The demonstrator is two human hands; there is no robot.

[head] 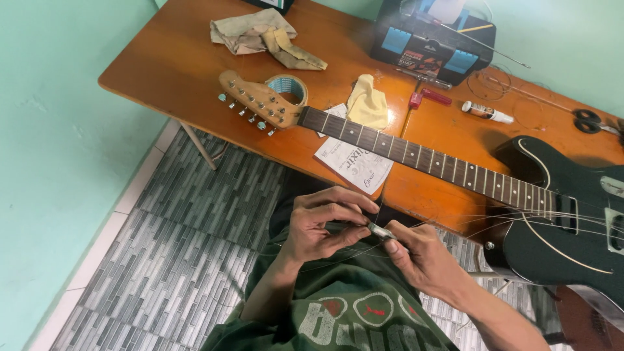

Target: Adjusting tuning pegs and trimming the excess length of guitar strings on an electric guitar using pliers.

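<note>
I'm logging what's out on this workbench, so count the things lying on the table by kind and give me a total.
Electric guitar: 1
Cloths: 2, crumpled rag, yellow cloth
Tape roll: 1
Toolbox: 1
Paper packets: 1 stack
Red winder: 1
Small tube: 1
Scissors: 1
Total: 9

Table (182, 58): glossy orange-brown wood. Guitar body (565, 227): very dark green, white edge line; neck (422, 156) dark brown, pale frets; headstock (257, 101) tan, silvery-blue pegs. Cloth (367, 101) pale yellow; rag (266, 36) beige, stained. Tape roll (290, 88): light teal. Toolbox (429, 39): black, blue panels. Small winder (429, 97): red. Paper sleeve (354, 166): white, dark print. Floor (175, 247): grey strip-mosaic tiles, white border. Walls (58, 130): mint green. Shirt (351, 305): olive green, off-white graphic, red accents.
</note>
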